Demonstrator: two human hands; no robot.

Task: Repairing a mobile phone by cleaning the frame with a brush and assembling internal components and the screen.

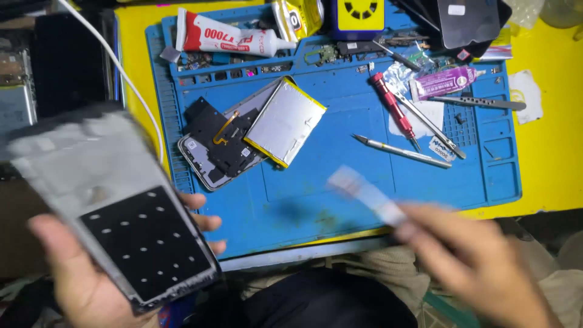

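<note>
A yellow bench (549, 158) is covered by a blue work mat (340, 182). On the mat, an opened phone body (215, 146) is seen, with a silver battery (285, 121) tilted against its upper right edge. Farther right, a red-handled screwdriver (392, 106), tweezers (431, 127), a metal pick (401, 150) and a purple glue tube (446, 82) are laid out; a larger red-and-white glue tube (228, 39) lies along the mat's top.

A phone screen panel (115, 206) is gripped in the left hand (79, 279), off the mat's lower left corner, its long axis running from upper left to lower right. A pale strip (367, 194), blurred, is pinched in the fingers of the right hand (480, 261), its free end pointed up-left toward the panel. The strip lies to the right of the panel, well apart from it.
</note>
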